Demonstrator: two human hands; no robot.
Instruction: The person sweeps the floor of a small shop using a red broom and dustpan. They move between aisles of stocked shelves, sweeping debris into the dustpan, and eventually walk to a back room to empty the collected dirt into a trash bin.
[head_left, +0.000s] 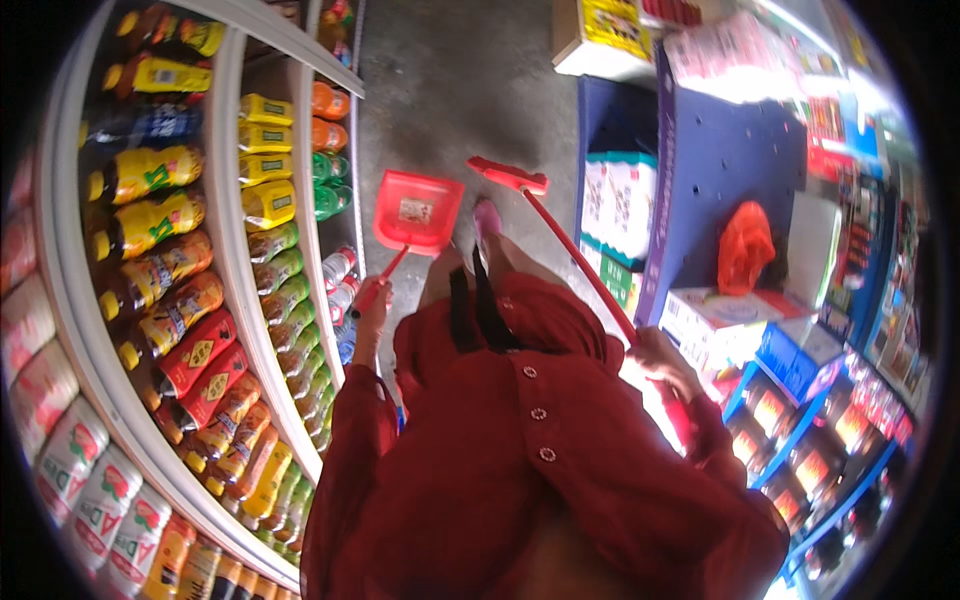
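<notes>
My left hand (373, 298) grips the handle of a red plastic dustpan (439, 196), whose pan hangs over the concrete floor, a label on its inside. My right hand (660, 358) is closed around the long red handle of a broom (510, 177). The broom's red head lies forward and right of the dustpan, the two apart. Between them, one foot in a pink shoe (487, 217) shows on the floor; the other foot is mostly hidden behind the dustpan.
White-edged shelves (225, 150) with rows of drink bottles (154, 169) line the left. At right stand a blue shelf unit (720, 150) with packaged goods, a red plastic bag (746, 247), boxes (720, 311) and a blue rack of dark jars (817, 465). The grey concrete aisle (465, 82) runs between.
</notes>
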